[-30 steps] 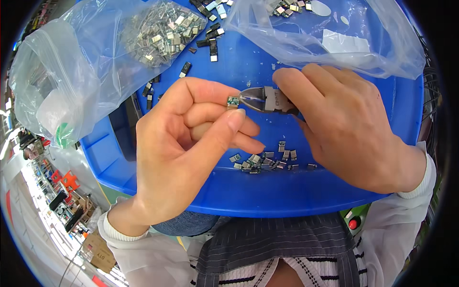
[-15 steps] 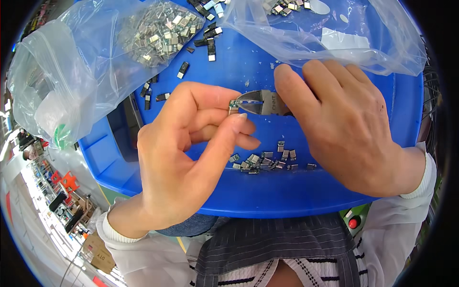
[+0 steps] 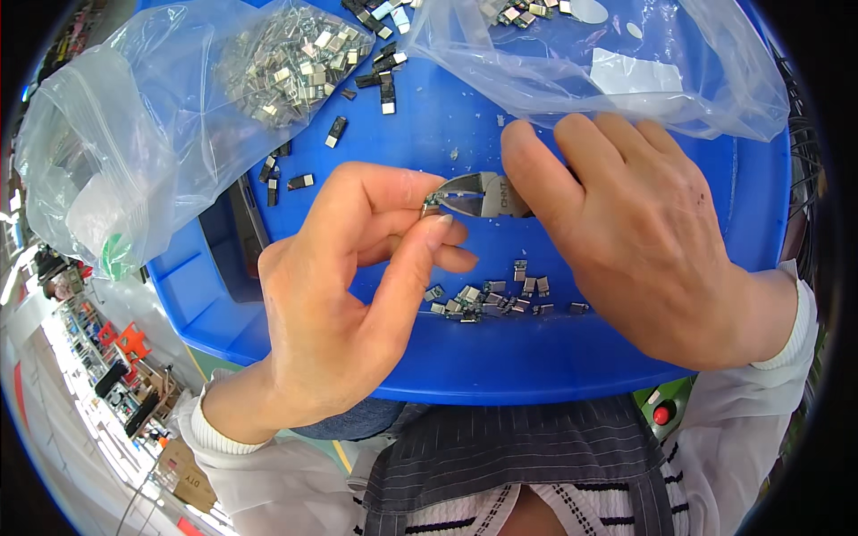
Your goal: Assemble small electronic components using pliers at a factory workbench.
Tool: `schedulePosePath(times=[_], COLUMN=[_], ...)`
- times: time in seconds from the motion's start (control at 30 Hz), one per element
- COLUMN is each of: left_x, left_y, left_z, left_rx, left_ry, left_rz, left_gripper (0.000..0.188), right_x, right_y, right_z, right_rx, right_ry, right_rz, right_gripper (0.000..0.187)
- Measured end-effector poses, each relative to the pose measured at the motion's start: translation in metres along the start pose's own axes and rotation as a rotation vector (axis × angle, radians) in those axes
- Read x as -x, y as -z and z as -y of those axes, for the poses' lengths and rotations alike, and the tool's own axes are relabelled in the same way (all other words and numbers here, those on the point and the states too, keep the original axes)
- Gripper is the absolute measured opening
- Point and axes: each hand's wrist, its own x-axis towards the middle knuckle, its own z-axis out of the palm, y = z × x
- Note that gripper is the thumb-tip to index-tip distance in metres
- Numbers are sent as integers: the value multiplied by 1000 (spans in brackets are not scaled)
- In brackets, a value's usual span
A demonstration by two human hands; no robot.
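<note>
Between the thumb and forefinger of my left hand [image 3: 357,277] is pinched a small metal plug connector [image 3: 431,208] with a bit of green circuit board. My right hand [image 3: 626,232] is closed round a pair of cutting pliers [image 3: 487,195], whose handles are hidden under my fingers. The tips of the pliers' jaws meet the board end of the connector. Below the pliers, a loose pile of bare metal connectors [image 3: 474,302] lies on the blue tray [image 3: 500,375].
A clear plastic bag full of connectors [image 3: 304,67] lies at the far left, another open bag [image 3: 554,89] at the far right. Several black-cased plugs [image 3: 336,131] are scattered between the bag and my left hand. A dark phone [image 3: 234,241] lies at the tray's left side.
The connector has tilted a little in my left fingers, and the plier tips have shifted slightly left with it. Both hands otherwise keep their places.
</note>
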Motion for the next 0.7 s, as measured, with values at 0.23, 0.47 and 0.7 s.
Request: schedulePosePath(times=[0.23,0.47,0.7], left_x=[-2,-1,-1], left_y=[1,1,-1], left_z=[0,-5,-10], left_rx=[10,240,306], left_ry=[-6,96,188], left_rz=[6,-49,-22], left_gripper=[17,17,18], right_x=[3,-3,5], right_y=[2,17,4], right_z=[1,-15,-10], right_rx=[-104,-427,-154], right_ry=[-33,-69,32], right_rz=[84,420,53], right_gripper=[24,24,25])
